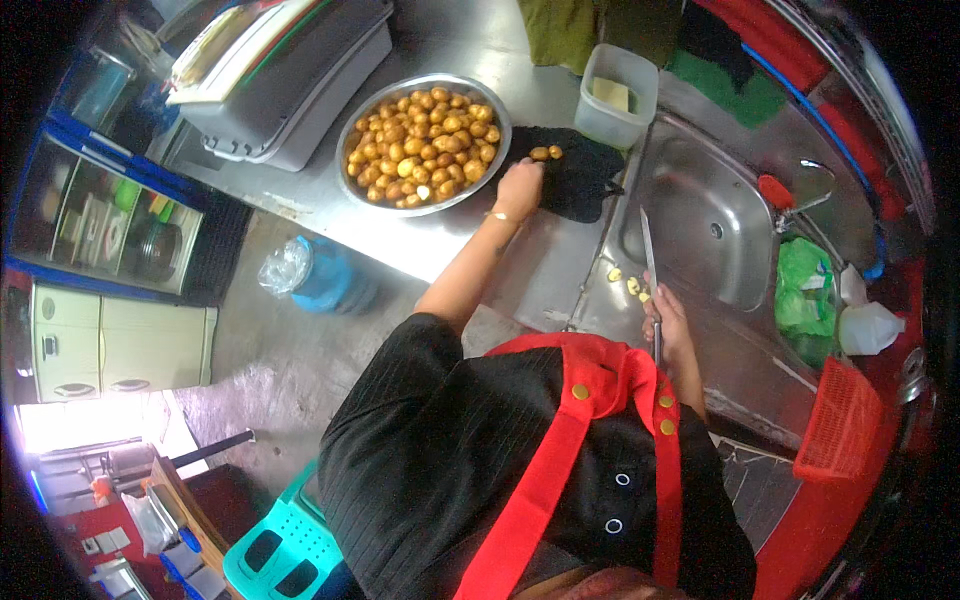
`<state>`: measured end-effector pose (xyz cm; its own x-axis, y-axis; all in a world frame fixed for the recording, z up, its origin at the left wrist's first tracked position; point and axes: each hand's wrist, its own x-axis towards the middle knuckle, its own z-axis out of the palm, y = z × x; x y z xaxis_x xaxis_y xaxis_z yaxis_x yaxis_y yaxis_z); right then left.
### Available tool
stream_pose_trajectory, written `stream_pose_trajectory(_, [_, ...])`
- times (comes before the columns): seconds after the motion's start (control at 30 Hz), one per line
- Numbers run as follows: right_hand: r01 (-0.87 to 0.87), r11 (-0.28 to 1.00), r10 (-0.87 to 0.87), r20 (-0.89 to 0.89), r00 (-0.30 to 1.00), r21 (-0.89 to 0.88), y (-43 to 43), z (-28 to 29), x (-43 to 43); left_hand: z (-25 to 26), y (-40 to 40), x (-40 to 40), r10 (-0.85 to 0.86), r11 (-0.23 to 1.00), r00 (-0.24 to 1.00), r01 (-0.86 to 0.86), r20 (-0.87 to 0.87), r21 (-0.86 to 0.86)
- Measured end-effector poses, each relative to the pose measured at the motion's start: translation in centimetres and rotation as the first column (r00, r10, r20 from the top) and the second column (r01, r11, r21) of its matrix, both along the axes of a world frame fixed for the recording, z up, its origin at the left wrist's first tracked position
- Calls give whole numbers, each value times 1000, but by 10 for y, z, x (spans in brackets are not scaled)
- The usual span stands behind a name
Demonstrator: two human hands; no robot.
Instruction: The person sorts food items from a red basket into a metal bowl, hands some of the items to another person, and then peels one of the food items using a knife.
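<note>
My right hand (672,319) grips a long kitchen knife (649,244), its blade pointing away from me over the near left edge of the sink. Close beside the blade, several pale cut potato pieces (633,286) lie on the steel. My left hand (519,186) is at the right rim of a round metal bowl (346,184), over the edge of a black mat or board (574,191). Its fingers are curled and their tips hidden, so whether they hold anything is unclear. Small brown potatoes (427,142) fill the bowl. Two more potatoes (546,153) rest on the black surface.
A steel sink basin (701,232) with a tap (806,206) lies right. Behind the mat stands a translucent plastic tub (616,120) holding a yellowish block. A lidded grey bin (300,90) is left of the bowl. A green plastic bag (805,289) and red basket (838,424) sit far right.
</note>
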<state>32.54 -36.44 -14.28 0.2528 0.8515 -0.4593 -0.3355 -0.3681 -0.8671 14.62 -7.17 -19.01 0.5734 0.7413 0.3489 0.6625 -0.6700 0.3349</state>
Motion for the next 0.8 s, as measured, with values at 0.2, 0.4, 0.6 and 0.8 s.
stream_pose_trajectory(0.2, [104, 980, -107, 11, 994, 167, -1, 17, -6, 53, -33, 2, 514, 128, 549, 711, 660, -691])
stream_pose_trajectory(0.4, [-129, 945, -20, 449, 893, 299, 30, 76, -41, 85, -97, 2, 700, -183, 288, 957, 653, -225])
stream_pose_trajectory(0.6, [-308, 871, -73, 720, 690, 383, 44, 97, -66, 94, -131, 11, 699, -188, 215, 976, 682, -115])
stream_pose_trajectory(0.8, [-324, 842, -120, 735, 667, 431, 39, 100, -67, 106, -145, 19, 644, -47, 130, 990, 754, -131])
